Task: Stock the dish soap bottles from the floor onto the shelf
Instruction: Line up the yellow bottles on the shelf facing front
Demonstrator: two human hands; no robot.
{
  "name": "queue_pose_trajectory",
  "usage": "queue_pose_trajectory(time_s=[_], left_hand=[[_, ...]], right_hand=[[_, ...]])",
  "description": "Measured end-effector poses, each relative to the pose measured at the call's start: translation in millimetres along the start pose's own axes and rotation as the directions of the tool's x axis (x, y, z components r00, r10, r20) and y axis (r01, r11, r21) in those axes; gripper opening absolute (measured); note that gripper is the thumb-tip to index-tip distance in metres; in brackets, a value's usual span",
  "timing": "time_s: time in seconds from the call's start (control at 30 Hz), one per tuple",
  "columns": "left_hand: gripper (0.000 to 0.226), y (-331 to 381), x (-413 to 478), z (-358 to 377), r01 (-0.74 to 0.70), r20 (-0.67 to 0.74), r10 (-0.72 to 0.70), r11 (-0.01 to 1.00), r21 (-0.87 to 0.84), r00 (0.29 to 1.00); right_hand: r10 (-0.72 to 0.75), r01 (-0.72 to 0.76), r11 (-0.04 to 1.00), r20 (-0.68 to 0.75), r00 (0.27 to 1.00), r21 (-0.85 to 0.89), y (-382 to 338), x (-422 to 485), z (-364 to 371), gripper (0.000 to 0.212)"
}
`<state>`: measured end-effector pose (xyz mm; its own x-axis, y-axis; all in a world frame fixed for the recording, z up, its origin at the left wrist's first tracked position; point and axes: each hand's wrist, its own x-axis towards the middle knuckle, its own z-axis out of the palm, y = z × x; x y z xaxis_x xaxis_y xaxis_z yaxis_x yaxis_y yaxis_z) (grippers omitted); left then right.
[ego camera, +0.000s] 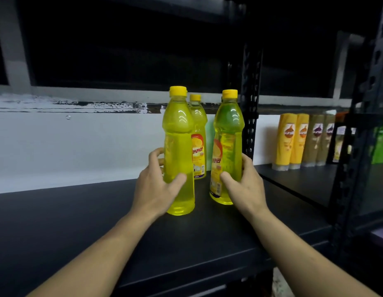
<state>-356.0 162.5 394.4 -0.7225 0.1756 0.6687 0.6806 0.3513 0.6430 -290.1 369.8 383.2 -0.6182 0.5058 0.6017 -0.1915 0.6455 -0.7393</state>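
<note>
The place looks like a shop or its stockroom: black metal shelving built on slotted uprights runs bay after bay along a white wall, with another dark level overhead. The goods stand grouped by product. In one bay are three identical yellow dish soap bottles with printed labels and a barcode, and in the next is a neat row of matching shampoo bottles, orange then brown, all with labels facing out. Further right, green packaged goods stand on the same level.
</note>
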Motion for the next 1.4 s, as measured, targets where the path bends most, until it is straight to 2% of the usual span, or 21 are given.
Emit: queue_pose_trajectory(time_s=[0.1,0.17,0.27,0.4,0.47,0.57,0.63,0.7,0.77,0.8,0.87,0.97,1.1,1.2,1.3,1.4], left_hand=[[0.091,0,-2,1,0.016,0.053,-0.014,0.999,-0.041,0.998],[0.103,-1,-3,2,0.001,0.022,-0.002,0.999,0.051,1.000],[0.105,0,-3,-1,-0.011,-0.029,0.015,0.992,0.128,0.999],[0.092,1,-2,1,-0.001,-0.061,0.008,0.993,0.121,0.998],[0.087,-1,-1,1,0.031,-0.065,-0.027,0.998,0.054,0.998],[0.063,-1,0,-2,0.072,-0.036,-0.076,0.994,-0.085,0.996],[0.055,-2,0,-2,0.081,0.017,-0.079,0.989,-0.127,0.997],[0.072,-3,-2,1,0.086,0.073,-0.078,0.990,-0.112,0.994],[0.093,-4,-3,2,0.073,0.036,-0.073,0.997,-0.012,0.997],[0.095,-3,-2,2,0.065,0.002,-0.065,0.997,0.031,0.998],[0.090,-2,-1,0,0.055,-0.027,-0.054,0.998,0.032,0.998],[0.081,-7,0,0,0.034,0.000,-0.034,0.999,-0.005,0.999],[0.082,-9,1,1,0.108,0.048,-0.104,0.991,-0.077,0.993],[0.078,-6,-1,2,0.090,0.054,-0.086,0.993,-0.072,0.995],[0.095,-5,-4,3,0.015,-0.010,-0.014,0.999,0.042,1.000],[0.103,-7,-2,3,-0.026,-0.072,0.032,0.996,0.082,0.997]], right_hand=[[0.029,-0.029,0.999,0.015,0.999,-0.020,-1,-2,1,0.092],[0.015,-0.016,0.995,-0.007,1.000,-0.100,-2,-4,2,0.102],[0.027,-0.028,0.993,-0.005,1.000,-0.116,-2,-4,2,0.098],[0.053,-0.053,0.996,-0.004,0.999,-0.073,1,-1,1,0.086],[0.088,-0.088,0.996,0.019,0.996,-0.007,0,-1,0,0.078],[0.107,-0.109,0.993,0.050,0.993,0.047,-1,-1,-1,0.067],[0.107,-0.110,0.993,0.056,0.993,0.051,-2,0,1,0.071],[0.108,-0.107,0.994,0.047,0.993,-0.028,-1,0,2,0.081],[0.105,-0.102,0.991,0.027,0.994,-0.085,1,0,2,0.089],[0.095,-0.093,0.992,0.025,0.995,-0.080,2,0,2,0.091],[0.085,-0.084,0.995,0.027,0.996,-0.044,5,1,2,0.089],[0.112,-0.116,0.992,0.074,0.991,0.054,4,2,1,0.087],[0.094,-0.108,0.989,0.138,0.986,0.101,2,0,2,0.077],[0.113,-0.113,0.994,0.114,0.987,-0.008,-1,0,3,0.097],[0.083,-0.071,0.978,0.050,0.995,-0.198,-4,-3,6,0.119],[0.024,-0.021,0.967,0.011,1.000,-0.255,-2,-2,8,0.126]])
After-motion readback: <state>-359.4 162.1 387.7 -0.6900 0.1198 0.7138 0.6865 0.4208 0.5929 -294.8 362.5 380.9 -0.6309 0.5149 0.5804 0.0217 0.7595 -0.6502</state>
